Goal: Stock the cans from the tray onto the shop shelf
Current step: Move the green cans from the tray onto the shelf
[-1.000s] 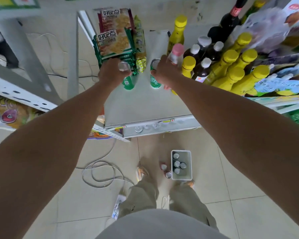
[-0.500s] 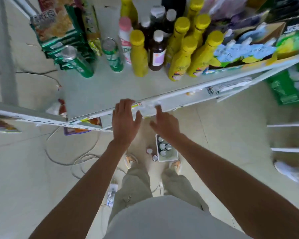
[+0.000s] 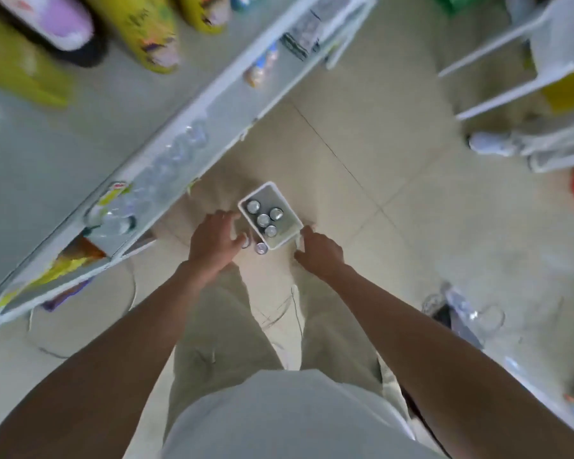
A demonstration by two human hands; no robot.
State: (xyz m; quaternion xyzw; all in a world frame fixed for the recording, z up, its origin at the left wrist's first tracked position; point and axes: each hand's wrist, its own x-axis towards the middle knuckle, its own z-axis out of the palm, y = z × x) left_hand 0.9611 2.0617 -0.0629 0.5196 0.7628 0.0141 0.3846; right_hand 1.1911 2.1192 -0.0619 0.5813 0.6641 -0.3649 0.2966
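Both arms extended downward. Left hand (image 3: 214,240) beside white tray (image 3: 280,197) on floor (image 3: 395,207), fingers spread, empty. Right hand (image 3: 318,251) near tray corner, fingers loosely open, empty. Four cans (image 3: 263,220) upright in tray.

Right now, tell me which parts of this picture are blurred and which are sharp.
Head view: motion blur smears the bottles and shelf at upper left; the tray, its cans and both hands, left and right, are fairly sharp; wide-angle bending curves the shelf edge; lighting is soft, without hard shadows.
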